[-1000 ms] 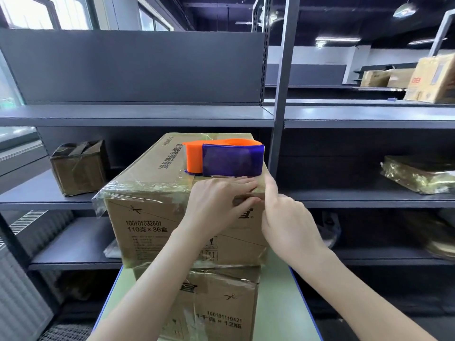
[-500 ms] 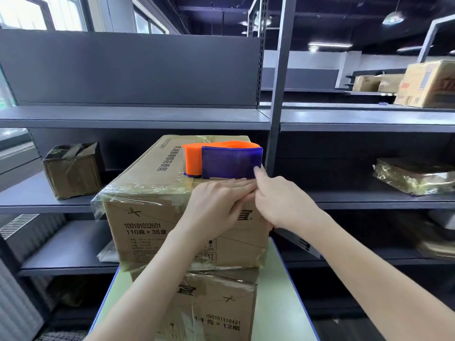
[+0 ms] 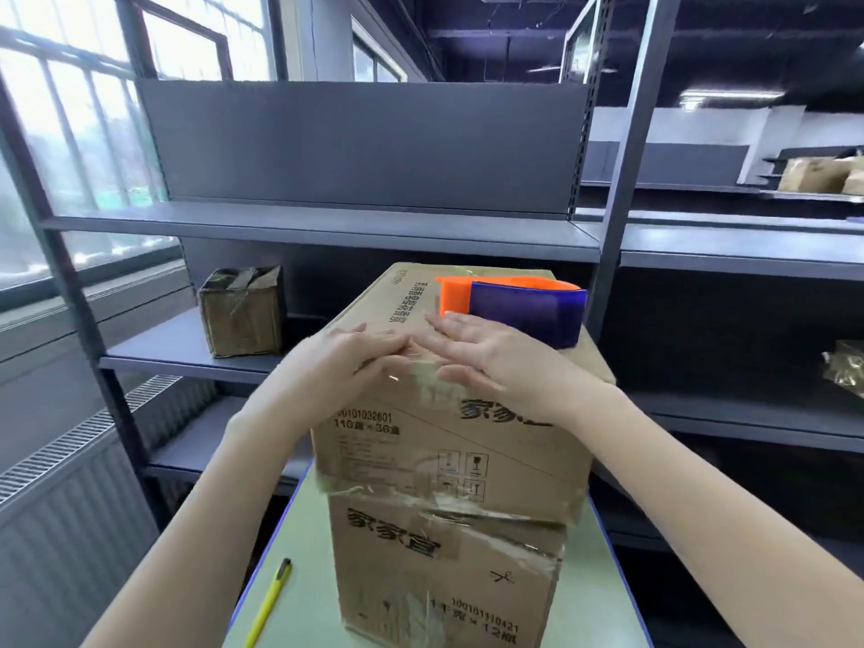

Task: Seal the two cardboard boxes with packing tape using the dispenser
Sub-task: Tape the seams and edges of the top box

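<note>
Two boxes stacked on the green table: the upper box sits on the lower box, overhangs it on both sides, and is skewed slightly against it. Both show printed end faces to the camera. The upper box's long axis runs away from the viewer, toward the shelving. The tape dispenser lies on the upper box's lid, far right part. Its long axis is roughly left-right across the box, with the orange end to the left and the purple body to the right. Nobody is holding it. The left hand is flat on the lid at the near edge, fingers straight and pointing right. The right hand is flat beside it, fingers straight and pointing left and slightly away. Fingertips of both meet near the lid's centre line, over glossy clear tape at the near edge. Both hands press down and neither grasps anything. The right fingertips are just beside the dispenser's orange end; contact cannot be told. A yellow pen lies on the table left of the lower box, its long axis near-to-far. A small brown box sits on a shelf at left, well apart.
</note>
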The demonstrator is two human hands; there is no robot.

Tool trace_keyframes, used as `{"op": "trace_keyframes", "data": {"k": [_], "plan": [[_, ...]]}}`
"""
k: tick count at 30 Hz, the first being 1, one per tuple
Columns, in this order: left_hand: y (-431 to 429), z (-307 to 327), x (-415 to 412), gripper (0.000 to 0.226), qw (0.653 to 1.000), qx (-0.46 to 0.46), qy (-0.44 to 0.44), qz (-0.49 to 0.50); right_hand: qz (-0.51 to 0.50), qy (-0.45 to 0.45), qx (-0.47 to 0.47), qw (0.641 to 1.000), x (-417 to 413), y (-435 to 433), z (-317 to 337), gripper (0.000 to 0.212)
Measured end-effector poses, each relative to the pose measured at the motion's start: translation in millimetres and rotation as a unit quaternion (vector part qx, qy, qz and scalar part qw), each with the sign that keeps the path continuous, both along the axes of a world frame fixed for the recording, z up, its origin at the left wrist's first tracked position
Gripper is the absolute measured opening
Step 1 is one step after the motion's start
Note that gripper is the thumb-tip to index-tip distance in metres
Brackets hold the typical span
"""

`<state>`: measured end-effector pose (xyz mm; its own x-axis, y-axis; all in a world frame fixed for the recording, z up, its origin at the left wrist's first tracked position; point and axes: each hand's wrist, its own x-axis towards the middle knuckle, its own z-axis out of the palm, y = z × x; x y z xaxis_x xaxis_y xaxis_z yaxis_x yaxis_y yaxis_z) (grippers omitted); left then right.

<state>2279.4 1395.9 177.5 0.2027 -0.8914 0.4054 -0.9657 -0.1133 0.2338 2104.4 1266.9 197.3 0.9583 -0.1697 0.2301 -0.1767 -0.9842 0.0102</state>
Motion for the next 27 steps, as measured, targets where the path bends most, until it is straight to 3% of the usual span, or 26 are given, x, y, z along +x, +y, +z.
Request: {"op": "trace_keyframes", "data": {"k": [3, 6, 8, 15, 18, 22, 25, 27], "plan": [[3, -12, 5, 0.056, 0.997, -0.07, -0.024, -0.014, -0.021, 0.013, -0.033, 0.999, 3, -1, -9, 0.053], [0, -22, 1, 0.043, 0.987, -0.151, -0.054, -0.021, -0.016, 0.0, 0.046, 0.999, 1, 2, -6, 0.045], [1, -23, -1, 0.039, 0.984, -0.166, -0.068, -0.01, -0.018, 0.001, 0.07, 0.997, 5, 7, -3, 0.046], [17, -25, 15, 0.044, 0.976, -0.194, -0.093, 0.028, -0.006, -0.013, -0.004, 1.0, 34, 28, -6, 0.048], [21, -35, 23, 0.028, 0.969, -0.241, -0.049, 0.036, -0.019, -0.038, 0.024, 0.999, 34, 28, -9, 0.052], [25, -31, 20, 0.032, 0.966, -0.244, 0.089, 0.014, -0.025, -0.087, 0.052, 0.995, 40, 33, -7, 0.042], [38, -34, 26, 0.046, 0.95, -0.243, 0.144, 0.131, -0.016, -0.11, 0.049, 0.993, 54, 39, -3, 0.029], [45, -37, 31, 0.035, 0.948, -0.2, 0.143, 0.202, -0.011, -0.098, 0.035, 0.995, 68, 46, 0, 0.033]]}}
